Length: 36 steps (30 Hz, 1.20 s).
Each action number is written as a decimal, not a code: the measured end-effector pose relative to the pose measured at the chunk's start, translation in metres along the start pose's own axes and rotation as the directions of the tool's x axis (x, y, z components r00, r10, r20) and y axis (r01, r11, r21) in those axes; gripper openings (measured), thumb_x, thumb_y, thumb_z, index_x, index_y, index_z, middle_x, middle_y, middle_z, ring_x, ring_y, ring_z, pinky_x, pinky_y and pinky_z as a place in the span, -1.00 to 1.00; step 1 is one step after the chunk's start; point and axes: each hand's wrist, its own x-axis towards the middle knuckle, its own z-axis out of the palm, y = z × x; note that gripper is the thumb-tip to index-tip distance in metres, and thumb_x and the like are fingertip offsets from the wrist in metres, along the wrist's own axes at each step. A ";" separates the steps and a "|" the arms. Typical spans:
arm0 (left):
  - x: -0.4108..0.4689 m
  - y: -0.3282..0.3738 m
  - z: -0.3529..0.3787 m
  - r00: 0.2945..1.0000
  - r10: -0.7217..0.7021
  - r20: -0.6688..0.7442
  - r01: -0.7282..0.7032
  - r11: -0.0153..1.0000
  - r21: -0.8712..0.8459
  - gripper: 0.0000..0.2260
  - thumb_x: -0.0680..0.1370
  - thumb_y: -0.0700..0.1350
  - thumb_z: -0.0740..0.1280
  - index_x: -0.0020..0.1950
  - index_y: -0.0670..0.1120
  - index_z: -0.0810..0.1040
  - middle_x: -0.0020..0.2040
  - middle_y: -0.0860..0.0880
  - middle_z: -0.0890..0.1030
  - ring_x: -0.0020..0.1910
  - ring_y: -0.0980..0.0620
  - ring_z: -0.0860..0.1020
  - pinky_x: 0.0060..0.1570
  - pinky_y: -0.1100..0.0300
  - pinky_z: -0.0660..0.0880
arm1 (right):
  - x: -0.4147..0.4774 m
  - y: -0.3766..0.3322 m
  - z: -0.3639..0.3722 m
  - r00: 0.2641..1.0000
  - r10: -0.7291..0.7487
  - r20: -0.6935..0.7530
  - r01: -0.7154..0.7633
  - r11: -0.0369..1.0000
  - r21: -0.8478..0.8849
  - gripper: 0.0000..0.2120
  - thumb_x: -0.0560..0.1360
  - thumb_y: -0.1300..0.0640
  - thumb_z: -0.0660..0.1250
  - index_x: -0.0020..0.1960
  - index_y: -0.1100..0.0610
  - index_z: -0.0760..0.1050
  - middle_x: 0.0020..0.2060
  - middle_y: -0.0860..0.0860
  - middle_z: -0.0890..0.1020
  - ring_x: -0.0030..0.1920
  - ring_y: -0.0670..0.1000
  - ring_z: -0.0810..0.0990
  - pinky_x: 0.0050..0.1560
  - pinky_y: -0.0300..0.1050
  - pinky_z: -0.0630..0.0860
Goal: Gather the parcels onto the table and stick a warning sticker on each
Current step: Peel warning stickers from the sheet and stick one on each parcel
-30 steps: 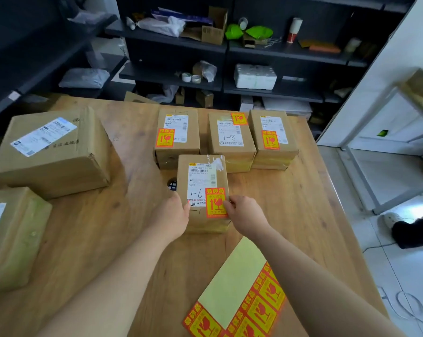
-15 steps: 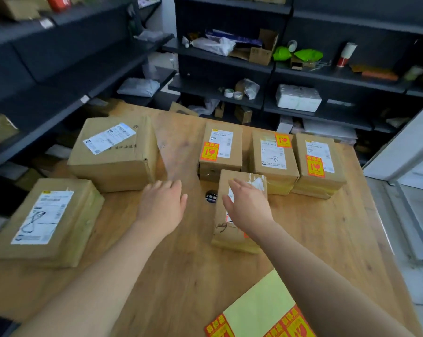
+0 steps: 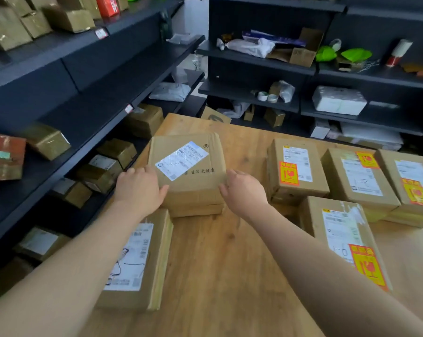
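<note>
A large square cardboard parcel [image 3: 188, 166] with a white label and no warning sticker sits at the wooden table's [image 3: 217, 263] far left. My left hand [image 3: 138, 188] rests against its near left corner and my right hand [image 3: 244, 193] against its near right corner, fingers fairly straight. A flat unstickered parcel [image 3: 142, 259] lies under my left forearm. At right, the parcel marked 1-6 [image 3: 344, 234] carries an orange warning sticker [image 3: 368, 266]. Behind it stand three stickered parcels [image 3: 295, 171], [image 3: 356, 178], [image 3: 410, 181].
Dark shelving [image 3: 84, 113] runs along the left, holding several brown parcels close to the table's edge. More dark shelves [image 3: 254, 62] at the back carry bags, tape rolls and boxes. Bare wood lies between my forearms.
My view swung left and both hands left the 1-6 parcel, now sticker up at right. They reached across and now flank the large square parcel. The sticker sheet has dropped out of view.
</note>
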 end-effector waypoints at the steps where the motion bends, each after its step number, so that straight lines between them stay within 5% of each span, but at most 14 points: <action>1: 0.008 -0.007 0.005 1.000 -0.006 0.020 0.006 1.000 -0.011 -0.56 0.53 0.21 0.20 0.07 -0.18 0.43 0.00 -0.14 0.59 0.01 -0.14 0.53 -0.13 0.06 0.38 | 0.008 -0.005 0.004 0.999 0.035 0.009 -0.035 0.999 0.000 -0.76 0.58 0.00 0.14 0.05 0.17 0.40 -0.08 0.08 0.54 -0.01 0.15 0.51 -0.16 -0.12 0.25; 7: 0.040 -0.012 0.027 0.983 -0.047 0.178 0.111 0.923 -0.368 -0.72 0.58 0.08 0.17 -0.08 -0.14 0.40 -0.23 -0.05 0.44 -0.38 0.02 0.37 -0.45 0.18 0.27 | 0.033 -0.016 0.023 0.976 0.191 0.107 -0.198 0.978 0.059 -0.69 0.60 -0.04 0.09 0.10 0.22 0.31 -0.08 0.15 0.55 -0.15 0.20 0.51 -0.24 -0.05 0.34; 15: 0.054 0.015 0.012 0.996 -0.028 0.084 0.066 0.871 -0.487 -0.65 0.56 0.11 0.21 0.10 -0.17 0.38 0.00 -0.13 0.54 -0.17 -0.06 0.41 -0.36 0.14 0.26 | 0.023 0.006 0.000 0.965 0.262 0.009 -0.260 0.952 0.162 -0.69 0.60 -0.07 0.16 0.18 0.14 0.37 -0.10 -0.02 0.56 -0.23 -0.02 0.51 -0.39 -0.20 0.40; 18: 0.043 0.032 -0.004 0.999 -0.003 0.035 0.020 0.868 -0.497 -0.62 0.55 0.12 0.21 0.14 -0.17 0.38 0.01 -0.13 0.53 -0.11 -0.09 0.46 -0.30 0.13 0.29 | 0.003 0.019 -0.019 0.963 0.262 -0.064 -0.250 0.957 0.147 -0.72 0.59 -0.08 0.17 0.12 0.12 0.37 -0.18 -0.07 0.48 -0.31 -0.10 0.42 -0.48 -0.29 0.26; 26: -0.050 0.073 -0.042 0.998 0.057 -0.035 -0.067 0.861 -0.504 -0.65 0.54 0.14 0.20 0.01 -0.16 0.36 -0.07 -0.14 0.54 -0.09 -0.13 0.51 -0.25 0.11 0.32 | -0.093 0.056 -0.060 0.966 0.238 -0.102 -0.231 0.970 0.077 -0.74 0.57 -0.15 0.18 -0.03 0.06 0.34 -0.30 -0.07 0.43 -0.34 -0.02 0.39 -0.41 -0.12 0.28; 33: -0.178 0.093 -0.032 0.998 -0.048 0.044 0.064 0.866 -0.496 -0.60 0.56 0.14 0.18 0.11 -0.20 0.36 -0.04 -0.15 0.55 -0.08 -0.14 0.53 -0.26 0.08 0.40 | -0.197 0.068 -0.054 0.990 0.140 0.003 -0.140 0.989 0.050 -0.71 0.56 -0.17 0.18 -0.02 0.06 0.32 -0.27 -0.04 0.49 -0.26 0.05 0.48 -0.33 -0.09 0.34; 36: -0.231 0.100 -0.021 0.996 -0.083 0.045 0.094 0.857 -0.506 -0.66 0.55 0.12 0.20 0.01 -0.17 0.34 -0.10 -0.14 0.55 -0.08 -0.16 0.54 -0.26 0.09 0.39 | -0.239 0.071 -0.043 0.995 0.087 0.049 -0.090 0.995 0.045 -0.68 0.56 -0.17 0.17 0.01 0.10 0.36 -0.19 0.03 0.58 -0.16 0.12 0.58 -0.26 -0.05 0.45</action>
